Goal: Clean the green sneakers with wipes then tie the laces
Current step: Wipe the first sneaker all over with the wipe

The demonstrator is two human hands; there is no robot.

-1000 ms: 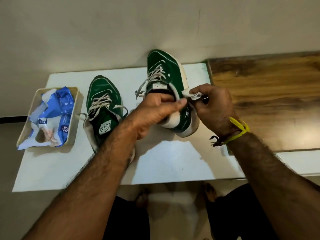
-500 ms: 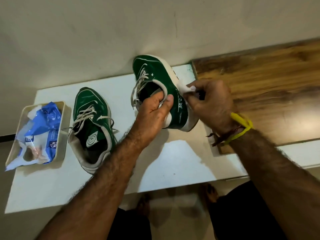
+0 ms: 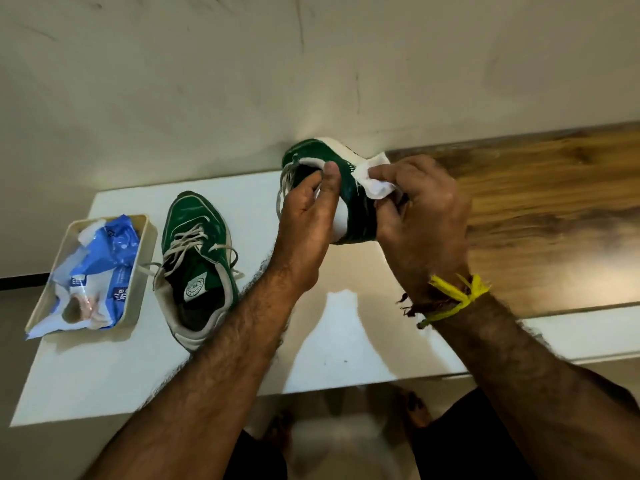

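Two green sneakers with pale laces are in view. One green sneaker [image 3: 199, 261] lies flat on the white table [image 3: 104, 368], its laces loose. The other sneaker [image 3: 356, 206] is raised off the table and tilted. My left hand [image 3: 306, 220] grips its collar, thumb over the rim at the opening. My right hand [image 3: 420, 216] pinches a folded white wipe [image 3: 375, 178] and presses it against the sneaker's green side near the heel.
A cream tray [image 3: 143, 258] at the table's left holds a blue and white wipes pack [image 3: 97, 271]. A wooden surface [image 3: 554, 216] adjoins the table on the right. A pale wall runs behind. My bare feet show below the table's front edge.
The held sneaker has been lifted higher and tilted further. My right hand has slid the wipe along its side. The camera view has shifted, so the table's contents sit lower left.
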